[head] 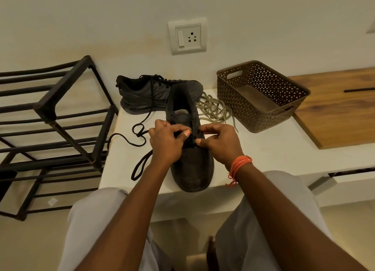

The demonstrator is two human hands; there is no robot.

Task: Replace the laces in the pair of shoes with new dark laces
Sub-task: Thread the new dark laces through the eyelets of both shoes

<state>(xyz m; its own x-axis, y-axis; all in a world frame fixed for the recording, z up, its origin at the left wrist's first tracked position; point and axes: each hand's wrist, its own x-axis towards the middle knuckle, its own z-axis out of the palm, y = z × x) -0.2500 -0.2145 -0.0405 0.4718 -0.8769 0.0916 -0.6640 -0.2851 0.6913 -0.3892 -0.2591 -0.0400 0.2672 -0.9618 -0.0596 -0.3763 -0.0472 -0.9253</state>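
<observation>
A black shoe (192,165) stands on the white ledge (263,149) with its toe toward me. My left hand (165,140) and my right hand (220,141) sit over its eyelets, each pinching the dark lace (140,165) near the tongue. The lace's loose part loops off to the left of the shoe. A second black shoe (154,94) lies on its side behind, with a dark lace (129,136) trailing from it across the ledge. A heap of old beige laces (215,110) lies to the right of the shoes.
A brown perforated basket (261,96), with nothing visible inside, stands at the right on the ledge. A dark metal rack (54,116) stands close on the left. A wooden board (343,106) lies far right. A wall socket (187,37) is above. My knees are under the ledge's front edge.
</observation>
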